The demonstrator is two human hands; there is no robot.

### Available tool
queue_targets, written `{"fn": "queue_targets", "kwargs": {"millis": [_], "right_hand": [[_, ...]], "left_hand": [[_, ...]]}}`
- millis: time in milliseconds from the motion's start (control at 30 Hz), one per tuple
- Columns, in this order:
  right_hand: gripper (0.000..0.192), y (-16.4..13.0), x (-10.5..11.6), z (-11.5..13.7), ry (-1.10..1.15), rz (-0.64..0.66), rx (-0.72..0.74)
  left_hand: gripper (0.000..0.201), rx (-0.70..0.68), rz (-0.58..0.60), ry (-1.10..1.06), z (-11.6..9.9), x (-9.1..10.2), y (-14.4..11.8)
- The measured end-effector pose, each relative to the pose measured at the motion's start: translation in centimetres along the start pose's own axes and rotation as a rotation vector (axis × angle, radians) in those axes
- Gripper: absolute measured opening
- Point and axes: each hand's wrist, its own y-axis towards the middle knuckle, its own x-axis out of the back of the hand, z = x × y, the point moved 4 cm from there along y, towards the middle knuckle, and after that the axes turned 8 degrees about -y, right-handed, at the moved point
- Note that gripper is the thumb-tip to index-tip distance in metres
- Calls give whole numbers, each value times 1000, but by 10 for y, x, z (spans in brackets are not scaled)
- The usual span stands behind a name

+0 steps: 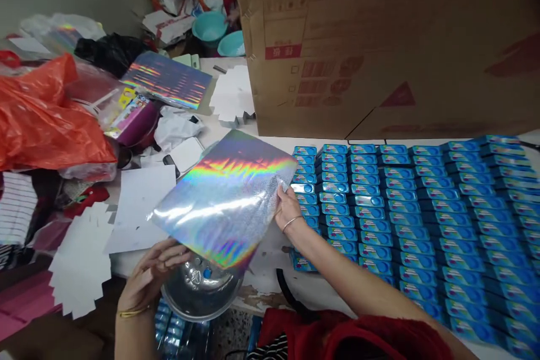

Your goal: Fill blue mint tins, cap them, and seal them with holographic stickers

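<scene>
A shiny holographic sheet (228,191) with rainbow bands lies tilted across the middle of the view. My right hand (288,207) grips its right edge, thumb on top and the other fingers hidden behind. Close by the sheet's lower left edge, my left hand (158,264) has loosely bent fingers and holds nothing that I can see. Beneath the sheet is a round clear bowl (202,312), partly covered, with small clear pieces and one blue piece inside.
Rows of small blue boxes (375,236) fill the table's right side. A large cardboard box (337,39) stands behind them. At left lie white paper (139,208), stacked white die-cut cards (82,259), another holographic sheet (169,79) and an orange plastic bag (46,112). Turquoise basins (210,27) sit behind.
</scene>
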Motion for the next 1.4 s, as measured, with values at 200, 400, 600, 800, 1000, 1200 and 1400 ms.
{"fn": "queue_targets", "kwargs": {"millis": [200,400,600,800,1000,1200,1400], "right_hand": [[45,-66,12,-57,-48,146,-195],[60,-130,50,-113,-614,682,-659],[41,-139,51,-105,-985,1096,-394],[49,-99,49,-80,-1041,954,-161],[56,-78,45,-60,-999,862,-137],[48,-80,37,-48,-948,811,-47],[27,-83,10,-17,-1195,944,389]], "left_hand": [[60,100,-414,80,45,-10,38],[62,186,-362,374,54,58,81],[42,139,-359,994,32,90,103],[29,-4,-495,1495,36,67,98],[23,22,-559,1454,32,69,97],[33,-93,-544,1677,18,61,93],[29,-429,-571,1580,-20,23,65]]}}
